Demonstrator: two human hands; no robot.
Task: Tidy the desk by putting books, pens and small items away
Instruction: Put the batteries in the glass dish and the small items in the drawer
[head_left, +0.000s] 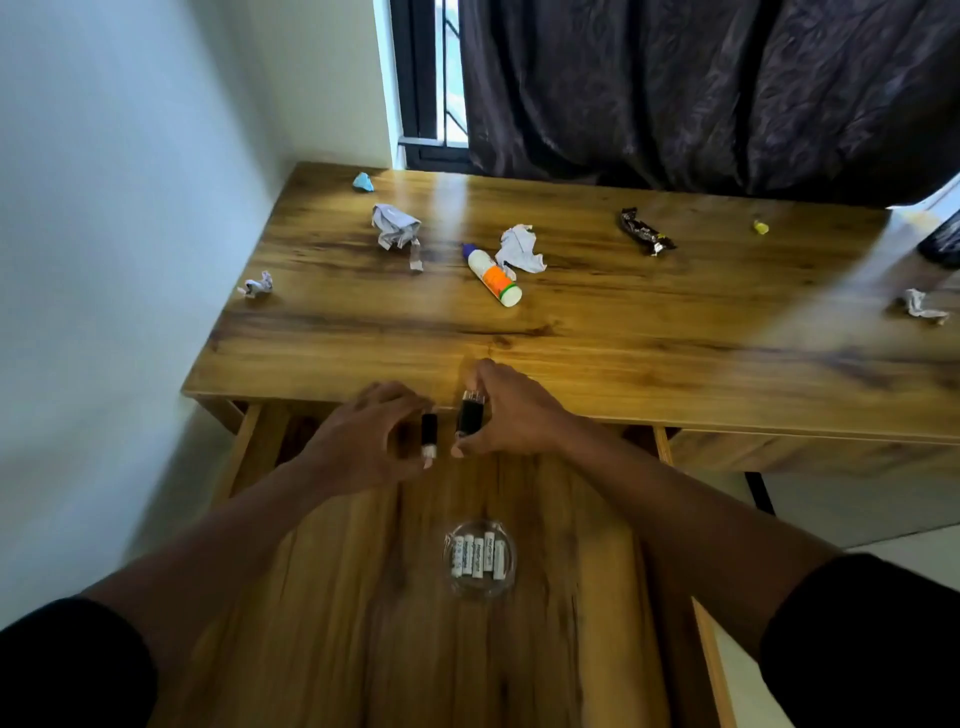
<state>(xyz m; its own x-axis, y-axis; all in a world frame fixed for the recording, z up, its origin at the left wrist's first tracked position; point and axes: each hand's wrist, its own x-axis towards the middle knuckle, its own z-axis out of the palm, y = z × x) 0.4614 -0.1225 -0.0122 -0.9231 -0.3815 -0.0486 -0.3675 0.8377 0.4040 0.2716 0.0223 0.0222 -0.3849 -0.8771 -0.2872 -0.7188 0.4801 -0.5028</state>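
My left hand (366, 436) pinches a small black item with a pale end (429, 435) over the open wooden drawer (332, 597), close to the desk's front edge. Beside it my right hand (511, 413) holds a slightly larger black item (470, 415) between thumb and fingers. Both items look like small black sticks or drives; I cannot tell which. A clear glass dish (480, 587) with several white batteries lies on the drawer floor nearer me. On the wooden desk (649, 338) lies a white glue bottle (493, 278) with an orange label.
Crumpled paper scraps lie at the desk's left (396, 226), far left (257, 286), middle (520, 248) and right (922, 306). A dark snack wrapper (645, 232), a blue scrap (363, 183) and a yellow bit (761, 226) sit near the back. White wall left, dark curtain behind.
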